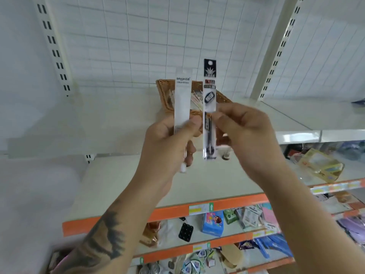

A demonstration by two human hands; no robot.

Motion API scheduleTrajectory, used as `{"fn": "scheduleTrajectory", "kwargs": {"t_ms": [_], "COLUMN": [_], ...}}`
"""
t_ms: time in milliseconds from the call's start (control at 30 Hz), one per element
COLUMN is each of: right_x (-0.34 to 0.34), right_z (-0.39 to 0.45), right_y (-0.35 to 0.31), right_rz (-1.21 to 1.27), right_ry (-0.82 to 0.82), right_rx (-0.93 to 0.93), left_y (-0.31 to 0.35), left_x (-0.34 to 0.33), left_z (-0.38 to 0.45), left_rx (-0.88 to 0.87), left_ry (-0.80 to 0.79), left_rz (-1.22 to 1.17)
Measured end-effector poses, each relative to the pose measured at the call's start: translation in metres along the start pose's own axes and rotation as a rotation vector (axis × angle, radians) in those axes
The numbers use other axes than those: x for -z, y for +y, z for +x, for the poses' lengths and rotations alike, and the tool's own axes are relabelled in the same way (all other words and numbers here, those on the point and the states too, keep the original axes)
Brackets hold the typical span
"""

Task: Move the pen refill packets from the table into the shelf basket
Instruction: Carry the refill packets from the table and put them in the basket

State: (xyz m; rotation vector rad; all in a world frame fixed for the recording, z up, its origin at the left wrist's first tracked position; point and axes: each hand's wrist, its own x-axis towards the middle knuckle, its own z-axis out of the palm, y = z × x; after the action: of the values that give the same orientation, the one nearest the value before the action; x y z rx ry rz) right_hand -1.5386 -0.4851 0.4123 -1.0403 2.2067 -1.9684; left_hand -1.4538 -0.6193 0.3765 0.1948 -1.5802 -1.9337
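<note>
White store shelving, gridded back panel, orange-edged lower shelves (227, 205) crowded with small goods at bottom. Nearest, tattooed left forearm (102, 240) rising from lower left. Left hand (167, 143), thumb and curled fingers clamped on white refill packet (182, 99), held upright. Right hand (243, 131), thumb and fingertips pinching black refill packet (209, 107), also upright, just beside the white one, apart from it. Behind both packets, wicker basket (164, 89) on upper shelf (118, 119), pale packets lying inside, details blurred.
</note>
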Motion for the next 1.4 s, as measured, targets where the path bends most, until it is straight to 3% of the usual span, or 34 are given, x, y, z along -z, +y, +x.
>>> {"fn": "scheduleTrajectory", "kwargs": {"t_ms": [133, 300, 500, 700, 800, 1000, 1167, 1400], "right_x": [0.017, 0.012, -0.006, -0.002, 0.004, 0.007, -0.005, 0.000], "right_z": [0.075, 0.149, 0.165, 0.153, 0.133, 0.054, 0.011, 0.003], "right_y": [-0.007, 0.011, 0.026, 0.024, 0.022, 0.021, 0.047, 0.054], "right_rz": [-0.187, -0.551, -0.802, -0.886, -0.758, -0.338, -0.152, -0.083], "right_ry": [0.143, -0.021, -0.159, -0.071, 0.046, 0.085, -0.009, 0.003], "right_rx": [0.022, -0.063, -0.083, 0.041, 0.262, 0.545, 0.589, 0.508], "left_y": [0.010, 0.008, 0.004, 0.000, -0.002, -0.008, -0.010, -0.001], "left_x": [-0.006, -0.011, -0.010, -0.014, -0.017, -0.033, -0.043, -0.057], "left_z": [0.012, 0.015, 0.019, 0.016, 0.016, 0.015, 0.009, -0.003], "left_rx": [0.058, 0.081, 0.068, 0.090, 0.089, 0.095, 0.031, 0.028], "left_ry": [0.060, 0.124, 0.162, 0.165, 0.196, 0.304, 0.235, 0.192], "left_rz": [0.022, 0.044, 0.068, 0.100, 0.105, 0.024, -0.021, -0.011]}}
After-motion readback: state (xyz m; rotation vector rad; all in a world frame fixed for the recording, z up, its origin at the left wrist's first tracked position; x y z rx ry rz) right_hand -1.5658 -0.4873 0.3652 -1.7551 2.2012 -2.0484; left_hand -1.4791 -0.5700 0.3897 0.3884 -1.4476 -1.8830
